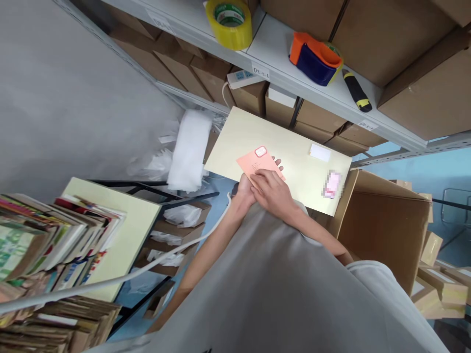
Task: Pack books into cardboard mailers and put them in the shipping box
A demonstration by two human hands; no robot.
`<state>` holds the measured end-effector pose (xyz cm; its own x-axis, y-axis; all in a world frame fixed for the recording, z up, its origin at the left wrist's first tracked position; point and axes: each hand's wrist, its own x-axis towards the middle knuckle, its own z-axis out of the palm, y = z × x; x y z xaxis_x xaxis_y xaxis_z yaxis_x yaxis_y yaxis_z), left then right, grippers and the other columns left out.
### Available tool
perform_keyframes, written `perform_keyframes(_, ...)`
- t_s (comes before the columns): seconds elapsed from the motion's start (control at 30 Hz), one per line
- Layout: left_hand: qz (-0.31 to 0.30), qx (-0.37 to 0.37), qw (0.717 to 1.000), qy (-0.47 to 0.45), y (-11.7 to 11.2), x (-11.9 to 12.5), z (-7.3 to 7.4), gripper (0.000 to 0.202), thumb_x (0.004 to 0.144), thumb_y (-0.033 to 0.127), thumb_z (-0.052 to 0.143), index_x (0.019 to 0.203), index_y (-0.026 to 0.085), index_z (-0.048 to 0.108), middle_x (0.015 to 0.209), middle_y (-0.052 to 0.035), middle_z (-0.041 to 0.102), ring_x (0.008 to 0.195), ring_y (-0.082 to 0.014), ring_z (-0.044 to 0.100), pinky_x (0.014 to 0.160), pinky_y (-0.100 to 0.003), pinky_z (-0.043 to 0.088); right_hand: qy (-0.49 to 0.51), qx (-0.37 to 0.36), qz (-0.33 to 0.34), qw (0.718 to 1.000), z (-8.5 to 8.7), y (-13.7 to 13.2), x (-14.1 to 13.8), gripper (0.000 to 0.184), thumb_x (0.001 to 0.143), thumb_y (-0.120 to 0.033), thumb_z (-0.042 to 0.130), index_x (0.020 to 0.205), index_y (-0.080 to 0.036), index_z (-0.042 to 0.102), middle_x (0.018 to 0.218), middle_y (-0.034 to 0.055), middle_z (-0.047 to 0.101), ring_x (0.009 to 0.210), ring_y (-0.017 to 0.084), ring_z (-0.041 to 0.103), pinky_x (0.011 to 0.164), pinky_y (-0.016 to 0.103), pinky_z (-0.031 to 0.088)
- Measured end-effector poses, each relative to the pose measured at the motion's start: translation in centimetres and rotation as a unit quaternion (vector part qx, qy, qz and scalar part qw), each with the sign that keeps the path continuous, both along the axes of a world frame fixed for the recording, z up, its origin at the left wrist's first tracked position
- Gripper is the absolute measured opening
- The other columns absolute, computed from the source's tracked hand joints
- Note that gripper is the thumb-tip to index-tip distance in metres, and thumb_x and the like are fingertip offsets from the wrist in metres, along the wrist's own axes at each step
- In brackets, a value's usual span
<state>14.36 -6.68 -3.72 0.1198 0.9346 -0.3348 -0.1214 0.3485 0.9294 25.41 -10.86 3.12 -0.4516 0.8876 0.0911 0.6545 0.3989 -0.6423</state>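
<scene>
Over the cream tabletop (294,162) is a thin pink booklet (255,165) with a few lines of small print. A red-bordered white label (261,151) sits at its top edge. From underneath, my left hand (247,191) supports the booklet, and its fingertips show past the right edge. My right hand (273,192) lies over the booklet's lower part, fingers curled and pressed against it. Whether it is a booklet or a folded card, I cannot tell for sure.
Above the table, a shelf carries yellow tape (230,24), an orange-and-blue tape dispenser (317,59) and a utility knife (356,90). An open carton (386,230) stands at the right. Stacked books (69,235) fill the left side. A white cable (165,262) crosses there.
</scene>
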Motion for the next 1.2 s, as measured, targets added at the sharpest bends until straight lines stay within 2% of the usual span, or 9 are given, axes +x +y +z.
perform_keyframes(0.2,0.096,-0.110,0.980,-0.135,-0.9,-2.6,-0.7,0.046,0.092,0.058,0.071,0.118,0.020,0.078,0.121,-0.0140,0.084,0.119,-0.0297,0.079,0.096,-0.042,0.066,0.114,-0.047,-0.108,0.987,-1.7,1.1,2.1,0.034,0.106,-0.040,0.070,0.137,-0.027,0.077,0.135,0.0127,0.077,0.125,0.031,0.071,0.105,0.045,0.064)
perform_keyframes(0.3,0.143,-0.108,0.980,-0.090,-1.4,-3.8,-1.4,0.046,0.085,0.048,0.084,0.124,0.024,0.076,0.131,-0.0101,0.082,0.121,-0.0227,0.078,0.101,-0.035,0.063,0.188,-0.118,-0.182,0.958,-3.4,2.3,3.6,0.034,0.110,-0.046,0.060,0.132,-0.027,0.078,0.129,0.0110,0.080,0.109,0.027,0.076,0.094,0.041,0.065)
perform_keyframes(0.4,0.144,-0.096,0.984,-0.031,-1.8,-4.7,-2.1,0.054,0.083,0.050,0.086,0.129,0.024,0.075,0.143,-0.0130,0.079,0.132,-0.0256,0.075,0.105,-0.036,0.061,0.215,-0.191,-0.230,0.930,-5.8,3.5,4.7,0.041,0.106,-0.056,0.062,0.128,-0.025,0.078,0.123,0.0118,0.084,0.102,0.026,0.076,0.090,0.039,0.063)
perform_keyframes(0.57,0.131,-0.071,0.989,0.019,-1.8,-5.8,-3.2,0.061,0.080,0.048,0.087,0.133,0.020,0.075,0.152,-0.0189,0.074,0.139,-0.0324,0.071,0.108,-0.042,0.060,0.275,-0.278,-0.240,0.889,-9.0,4.5,4.8,0.055,0.098,-0.072,0.062,0.116,-0.023,0.079,0.113,0.0100,0.085,0.096,0.024,0.076,0.088,0.038,0.062)
perform_keyframes(0.63,0.133,-0.061,0.989,0.031,-1.5,-6.4,-3.7,0.059,0.078,0.042,0.086,0.131,0.020,0.076,0.147,-0.0181,0.076,0.135,-0.0319,0.073,0.110,-0.043,0.060,0.301,-0.308,-0.240,0.870,-9.9,4.8,4.3,0.057,0.098,-0.073,0.059,0.114,-0.022,0.078,0.110,0.0099,0.085,0.093,0.023,0.076,0.086,0.037,0.062)
perform_keyframes(0.7,0.135,-0.056,0.988,0.041,-0.8,-7.2,-4.5,0.057,0.075,0.034,0.082,0.131,0.020,0.076,0.144,-0.0160,0.078,0.133,-0.0316,0.073,0.113,-0.045,0.059,0.312,-0.328,-0.246,0.857,-10.8,5.2,3.6,0.055,0.091,-0.070,0.069,0.115,-0.021,0.078,0.106,0.0094,0.084,0.092,0.022,0.076,0.086,0.037,0.062)
perform_keyframes(0.83,0.147,-0.082,0.984,0.061,2.4,-9.1,-6.7,0.058,0.071,0.021,0.071,0.128,0.021,0.079,0.149,-0.0142,0.076,0.137,-0.0353,0.071,0.113,-0.048,0.059,0.308,-0.377,-0.257,0.835,-12.6,7.6,1.4,0.053,0.077,-0.051,0.085,0.119,-0.021,0.077,0.103,0.0066,0.085,0.090,0.020,0.076,0.081,0.034,0.061)
perform_keyframes(1.0,0.182,-0.132,0.971,0.078,9.1,-11.2,-10.1,0.046,0.069,0.012,0.067,0.112,0.018,0.081,0.140,-0.0157,0.079,0.139,-0.0383,0.070,0.119,-0.053,0.056,0.280,-0.424,-0.305,0.806,-15.0,12.9,-2.7,0.047,0.077,-0.034,0.082,0.121,-0.017,0.076,0.107,0.0071,0.086,0.081,0.017,0.077,0.076,0.030,0.057)
perform_keyframes(1.2,0.192,-0.159,0.967,0.045,15.6,-14.4,-14.0,0.045,0.071,0.005,0.064,0.113,0.015,0.076,0.143,-0.0203,0.076,0.139,-0.0332,0.071,0.118,-0.048,0.056,0.276,-0.405,-0.408,0.770,-18.2,18.9,-8.0,0.040,0.082,-0.028,0.080,0.120,-0.017,0.077,0.113,0.0083,0.088,0.085,0.015,0.078,0.082,0.028,0.058)
